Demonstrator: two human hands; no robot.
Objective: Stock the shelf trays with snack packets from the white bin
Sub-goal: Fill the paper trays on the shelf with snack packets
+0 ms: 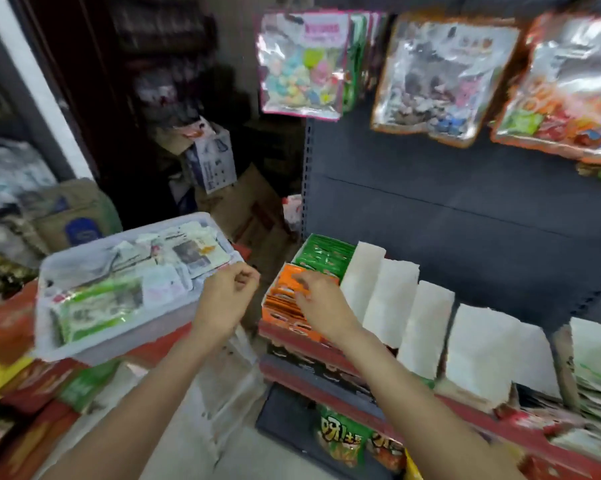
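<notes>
1. Tidying the row of orange foil snack packets (285, 303) in the white cardboard shelf tray (361, 271) at the left end of the shelf looks like the step in hand; the right hand (321, 301) reaches over that tray with fingers bent down onto the packet tops. Blur hides whether it pinches one or only presses them.
2. The left hand (228, 299) hovers between bin and shelf, just beside the bin's right edge, fingers loosely curled with nothing visible in them.
3. To do this well, I would press the orange packets upright and back toward the shelf's rear panel so they stand in one even file, then send the free left hand back for the next batch.
4. The white plastic bin (67, 344) sits left of the shelf on a stack of red and green cartons (39, 386). It holds a green and silver multipack (98, 310) near its front edge and pale, mostly white packets (184, 252) toward its far right corner, so stock remains.
5. Behind the orange row, at the shelf's back left corner, stand green foil packets (323, 256).
6. Further right along the shelf, a run of tall white cardboard dividers (427, 323) marks more trays; their contents are hidden from this angle, apart from pale green packets (597, 382) at the right edge.
7. Any packet dropped loosely may tip forward over the shelf's red front lip (313, 344).
</notes>
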